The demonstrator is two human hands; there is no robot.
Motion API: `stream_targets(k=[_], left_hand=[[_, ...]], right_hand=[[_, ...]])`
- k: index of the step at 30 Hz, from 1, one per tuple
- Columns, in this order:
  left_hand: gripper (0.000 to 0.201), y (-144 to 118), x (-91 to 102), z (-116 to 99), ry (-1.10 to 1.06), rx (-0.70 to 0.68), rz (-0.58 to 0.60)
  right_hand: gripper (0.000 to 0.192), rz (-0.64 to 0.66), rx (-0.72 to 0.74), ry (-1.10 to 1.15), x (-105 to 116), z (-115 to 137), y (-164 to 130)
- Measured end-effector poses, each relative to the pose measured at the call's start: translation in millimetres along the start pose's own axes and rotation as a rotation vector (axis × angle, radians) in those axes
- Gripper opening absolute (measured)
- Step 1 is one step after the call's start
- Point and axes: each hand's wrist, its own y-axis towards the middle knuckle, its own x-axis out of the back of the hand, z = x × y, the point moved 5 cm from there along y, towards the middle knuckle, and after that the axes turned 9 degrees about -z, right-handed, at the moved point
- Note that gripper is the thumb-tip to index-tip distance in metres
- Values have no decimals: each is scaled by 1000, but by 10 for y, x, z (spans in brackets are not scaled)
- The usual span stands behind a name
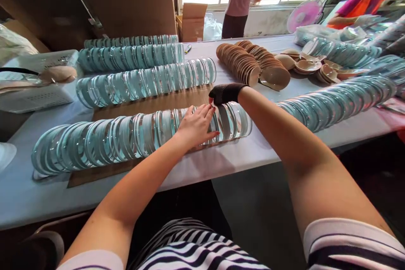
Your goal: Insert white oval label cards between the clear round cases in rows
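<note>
A long row of clear round plastic cases (104, 139) lies on its side along the near edge of the pale table (228, 160). My left hand (196, 125) rests flat on the row near its right end, fingers spread over the cases. My right hand (225, 93), in a black mesh glove, presses on the top of the same row just behind my left hand. Neither hand has lifted a case.
Three more rows of clear cases (145, 82) lie further back, another row (335, 101) at the right. Stacks of tan round pads (253, 65) sit mid-table. A white basket (38, 78) stands left, cardboard boxes (191, 21) behind. Two people stand beyond the table.
</note>
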Motion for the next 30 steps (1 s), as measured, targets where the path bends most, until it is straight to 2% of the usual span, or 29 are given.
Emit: stream_targets(k=[3,5,9,12,17,19,22,25,27,30], left_hand=[[77,-2,5,7,3,1,3],[78,1,3,1,2,-1,7],[79,-12,-1,-17,14,4,10],[79,-28,2,-31,24,1,3],[77,-18,-13,-12,6,15,15],[77,-11,-19,0,-4,19,11],[78,-4,-24,7,-19,20,7],[81,5,-26,12,-40,33,24],[81,9,-28,15,-54,43,37],[80,-8,-32,20,-59,38,36]], right_hand=[[36,9,-8,-172,20,57,-22],[34,16,-16,-188,28,53,-24],[44,81,-11,17,-30,-60,32],[49,82,-12,137,-73,-126,81],[36,-122,81,-23,6,-16,31],[32,-212,97,-47,44,20,-114],[28,-411,133,11,10,67,-512],[22,-564,167,84,-316,191,-999],[20,-578,139,60,-717,321,-1242],[28,-594,-11,-35,-1351,497,-1424]])
